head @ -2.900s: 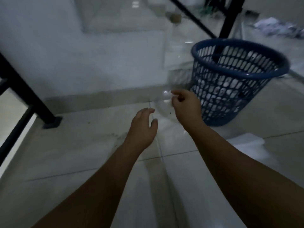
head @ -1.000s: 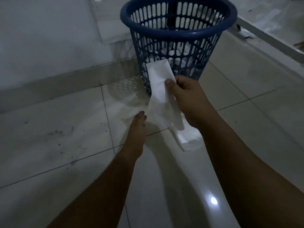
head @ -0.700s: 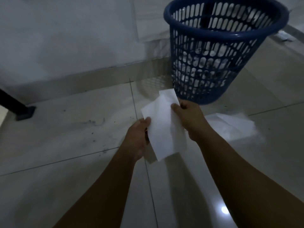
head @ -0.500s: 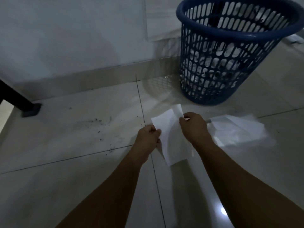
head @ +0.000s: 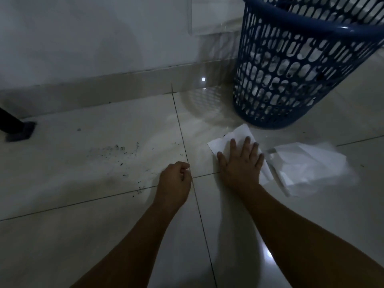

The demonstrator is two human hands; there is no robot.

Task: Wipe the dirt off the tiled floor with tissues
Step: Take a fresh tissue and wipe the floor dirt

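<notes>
White tissue (head: pixel 239 138) under right hand (head: pixel 242 165) fingers (head: pixel 247 143), flat on floor (head: pixel 104 235)

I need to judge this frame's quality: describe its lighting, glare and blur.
Head view: dim, bluish light; small glare spots on the glossy tiled floor and skirting; the white tissue pile at right is smeared by blur; the blue plastic basket leans from wide-angle distortion; dark dirt specks stay readable.

Both bare forearms extended forward and down.
Right hand (head: pixel 242 163) flat, palm down, fingers (head: pixel 247 144) spread. Left hand (head: pixel 174 179) curled into a loose fist, knuckles up, just beside it.
</notes>
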